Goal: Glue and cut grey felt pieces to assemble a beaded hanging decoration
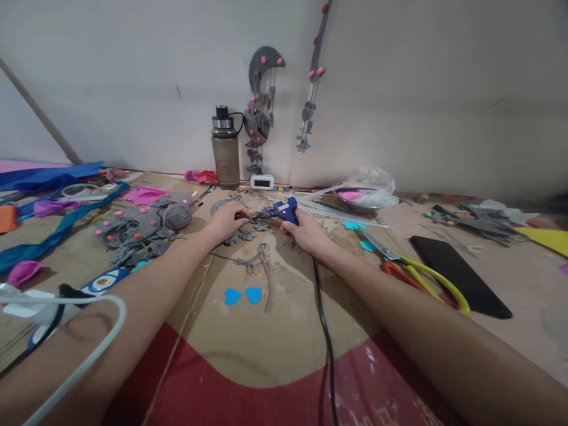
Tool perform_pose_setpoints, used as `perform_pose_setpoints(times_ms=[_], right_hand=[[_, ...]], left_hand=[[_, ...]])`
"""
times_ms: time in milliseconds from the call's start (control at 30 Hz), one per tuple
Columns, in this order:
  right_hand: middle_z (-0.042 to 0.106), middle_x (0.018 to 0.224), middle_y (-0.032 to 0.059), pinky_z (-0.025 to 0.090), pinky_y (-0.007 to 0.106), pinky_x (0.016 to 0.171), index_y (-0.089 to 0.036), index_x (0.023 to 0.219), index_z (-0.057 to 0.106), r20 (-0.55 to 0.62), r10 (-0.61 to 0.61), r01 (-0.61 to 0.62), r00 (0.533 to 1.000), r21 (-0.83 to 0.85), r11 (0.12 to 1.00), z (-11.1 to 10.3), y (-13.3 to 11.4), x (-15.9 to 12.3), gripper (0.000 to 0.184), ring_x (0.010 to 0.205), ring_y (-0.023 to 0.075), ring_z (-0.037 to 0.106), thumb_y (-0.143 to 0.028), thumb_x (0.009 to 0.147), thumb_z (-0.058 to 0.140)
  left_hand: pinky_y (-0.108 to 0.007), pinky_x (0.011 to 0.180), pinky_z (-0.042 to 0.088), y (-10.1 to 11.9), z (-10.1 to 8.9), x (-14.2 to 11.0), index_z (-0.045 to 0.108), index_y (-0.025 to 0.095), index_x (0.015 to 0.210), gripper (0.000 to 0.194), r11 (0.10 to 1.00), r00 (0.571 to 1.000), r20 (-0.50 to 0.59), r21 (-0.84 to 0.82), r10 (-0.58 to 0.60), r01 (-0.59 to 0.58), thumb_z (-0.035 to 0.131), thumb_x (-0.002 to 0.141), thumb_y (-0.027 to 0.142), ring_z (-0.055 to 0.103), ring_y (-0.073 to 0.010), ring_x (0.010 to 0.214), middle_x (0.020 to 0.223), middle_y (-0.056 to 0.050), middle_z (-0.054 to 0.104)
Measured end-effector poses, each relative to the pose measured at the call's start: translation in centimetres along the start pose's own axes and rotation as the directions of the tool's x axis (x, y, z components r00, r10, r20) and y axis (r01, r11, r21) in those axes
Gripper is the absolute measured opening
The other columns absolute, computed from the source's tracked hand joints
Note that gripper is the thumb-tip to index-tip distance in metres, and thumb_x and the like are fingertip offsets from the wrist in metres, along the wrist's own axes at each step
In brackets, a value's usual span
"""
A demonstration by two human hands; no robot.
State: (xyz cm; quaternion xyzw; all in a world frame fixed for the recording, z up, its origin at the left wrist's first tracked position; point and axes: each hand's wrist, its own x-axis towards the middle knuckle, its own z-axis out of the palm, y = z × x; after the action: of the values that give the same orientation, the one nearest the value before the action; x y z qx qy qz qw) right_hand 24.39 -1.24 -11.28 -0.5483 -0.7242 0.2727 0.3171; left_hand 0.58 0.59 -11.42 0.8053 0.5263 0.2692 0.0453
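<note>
My right hand (308, 232) is wrapped round a blue hot glue gun (287, 209), its nozzle pointing left toward my left hand. A black cord (326, 331) runs from it down the worktop. Pressed together just left of the nozzle are the fingers of my left hand (229, 219); what they pinch is too small to make out. Small grey felt pieces (246, 235) lie right below them. Nearer to me, grey yarn (252, 263) lies in a loose tangle. Two blue heart-shaped pieces (242, 296) are side by side in front of it.
Yellow-and-red-handled scissors (412, 269) and a black phone (461, 277) lie to the right. Grey felt garlands with pompoms (137, 228) and a yarn ball (177, 216) are left. Behind stand a bottle (226, 157) and a small clock (261, 182). A white cable (119, 319) arches over my left forearm.
</note>
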Motion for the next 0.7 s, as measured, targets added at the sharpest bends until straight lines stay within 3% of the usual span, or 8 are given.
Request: perform_pose_setpoints(times_ms=[433, 700], right_hand=[[0.062, 0.080, 0.0026, 0.039, 0.028, 0.062, -0.019, 0.088, 0.057, 0.001, 0.050, -0.049, 0.999, 0.096, 0.994, -0.06, -0.12, -0.25, 0.017, 0.066, 0.0159, 0.053, -0.031, 0.079, 0.048], [0.065, 0.087, 0.0044, 0.041, 0.030, 0.070, -0.018, 0.091, 0.056, -0.014, -0.002, 0.004, 1.000, 0.084, 0.996, 0.39, 0.29, 0.19, 0.017, 0.076, 0.0178, 0.056, -0.030, 0.080, 0.050]], left_hand=[[-0.032, 0.084, 0.046, 0.59, -0.33, -0.06, 0.066, 0.019, 0.078, 0.005, 1.000, 1.000, 0.012, 0.000, -0.025, 0.025, 0.062, 0.075, 0.019, 0.059, -0.0179, 0.089, 0.090, -0.004, 0.068], [-0.032, 0.083, 0.046, 0.56, -0.35, -0.08, 0.066, 0.018, 0.079, 0.006, 1.000, 1.000, 0.006, 0.004, -0.018, 0.018, 0.062, 0.075, 0.019, 0.059, -0.0180, 0.090, 0.091, -0.005, 0.068]])
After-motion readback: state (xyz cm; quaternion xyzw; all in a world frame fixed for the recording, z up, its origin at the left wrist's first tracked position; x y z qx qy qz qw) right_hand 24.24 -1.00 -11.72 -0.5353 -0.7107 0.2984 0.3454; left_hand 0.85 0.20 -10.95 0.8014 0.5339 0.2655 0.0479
